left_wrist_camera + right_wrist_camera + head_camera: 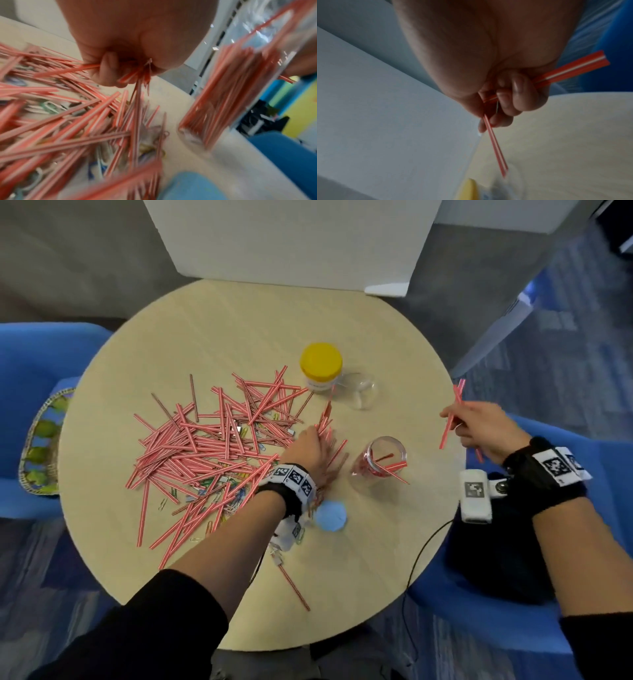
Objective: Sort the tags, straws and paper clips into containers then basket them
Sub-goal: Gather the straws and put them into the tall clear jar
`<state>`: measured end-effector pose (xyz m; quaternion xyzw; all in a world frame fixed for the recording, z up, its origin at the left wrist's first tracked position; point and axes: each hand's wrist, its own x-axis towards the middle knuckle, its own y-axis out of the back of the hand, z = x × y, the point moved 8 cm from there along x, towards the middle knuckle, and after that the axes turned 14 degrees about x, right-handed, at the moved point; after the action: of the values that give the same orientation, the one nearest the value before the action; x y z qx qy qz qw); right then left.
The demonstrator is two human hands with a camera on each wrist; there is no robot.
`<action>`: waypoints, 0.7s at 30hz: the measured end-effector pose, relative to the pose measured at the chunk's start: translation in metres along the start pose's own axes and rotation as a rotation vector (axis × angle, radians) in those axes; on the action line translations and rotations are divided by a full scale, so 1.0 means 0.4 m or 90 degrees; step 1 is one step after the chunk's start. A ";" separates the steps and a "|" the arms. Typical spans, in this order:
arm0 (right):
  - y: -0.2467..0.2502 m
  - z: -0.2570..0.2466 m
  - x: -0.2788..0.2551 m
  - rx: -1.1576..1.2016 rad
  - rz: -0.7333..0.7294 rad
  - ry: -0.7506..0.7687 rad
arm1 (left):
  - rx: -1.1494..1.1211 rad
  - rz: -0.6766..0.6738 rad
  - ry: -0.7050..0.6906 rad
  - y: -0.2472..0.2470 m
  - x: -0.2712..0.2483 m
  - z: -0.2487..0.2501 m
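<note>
At the far left, a woven basket (pixel 40 440) sits on a blue chair (pixel 30 361), beside the round tabletop (pixel 219 313) and partly hidden by its edge. The left and middle of the tabletop carry a wide heap of red-and-white straws (pixel 205 446), lying crossed in every direction, with coloured paper clips (pixel 236 494) scattered under and among them, thickest toward the near side. One stray straw (pixel 294 587) lies apart near the front edge.

The left hand (pixel 308 450) rests at the right edge of the heap, fingers curled around a small bunch of straws (pixel 137 75); the left wrist view, though blurred, shows them gathered in the fist. A blue lid (pixel 330 517) lies flat just near that wrist. Farther back stands a jar with a yellow lid (pixel 321 362), and touching it on the right an open clear jar (pixel 359 390) whose contents I cannot make out.

Right of the left hand, an open clear jar of straws (pixel 382 460) stands upright, a few straws leaning out over its rim.

The right hand (pixel 483 429) is off the right edge of the tabletop, above another blue chair (pixel 582 546), fingers closed on a few straws (pixel 494 143) that stick out both ways.
</note>
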<state>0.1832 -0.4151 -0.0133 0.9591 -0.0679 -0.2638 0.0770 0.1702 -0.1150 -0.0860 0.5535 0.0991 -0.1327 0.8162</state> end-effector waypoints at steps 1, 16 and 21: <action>-0.002 -0.060 -0.042 0.014 0.016 0.040 | -0.031 0.038 0.000 0.032 -0.009 -0.018; -0.826 -0.227 -0.323 -0.254 -0.301 0.197 | -0.275 0.130 0.184 0.255 -0.133 -0.591; -0.987 -0.040 -0.156 -0.544 -0.244 0.135 | -0.143 0.152 0.349 0.258 -0.172 -0.767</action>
<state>0.1738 -0.0162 -0.0415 0.8585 0.2330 -0.1783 0.4206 0.1341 0.2139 -0.0870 0.4824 0.2637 0.1304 0.8250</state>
